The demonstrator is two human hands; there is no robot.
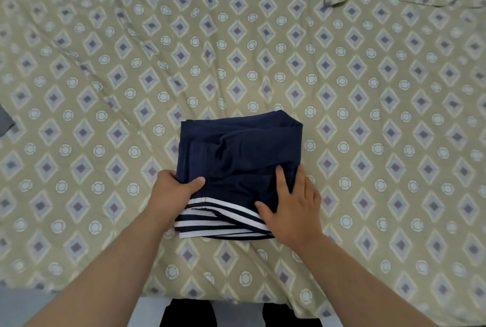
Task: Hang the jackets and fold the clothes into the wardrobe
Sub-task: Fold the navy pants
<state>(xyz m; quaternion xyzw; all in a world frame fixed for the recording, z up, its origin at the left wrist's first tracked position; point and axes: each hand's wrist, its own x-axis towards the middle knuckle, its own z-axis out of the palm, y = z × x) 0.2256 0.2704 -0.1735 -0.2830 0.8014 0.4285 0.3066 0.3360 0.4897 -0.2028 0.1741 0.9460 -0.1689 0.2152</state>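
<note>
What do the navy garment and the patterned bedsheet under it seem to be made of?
The navy garment looks like a soft knit, probably cotton or a blend: matte, faint ribbing, limp folds. The bedsheet looks like thin woven cloth, perhaps cotton: matte, printed, with sharp small creases.

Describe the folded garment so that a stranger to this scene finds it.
A bed sheet patterned with diamonds and circles fills the view. At its near middle, under the left hand and right hand, lies the folded garment. It alone is dark navy, with white stripes along its near edge.
</note>
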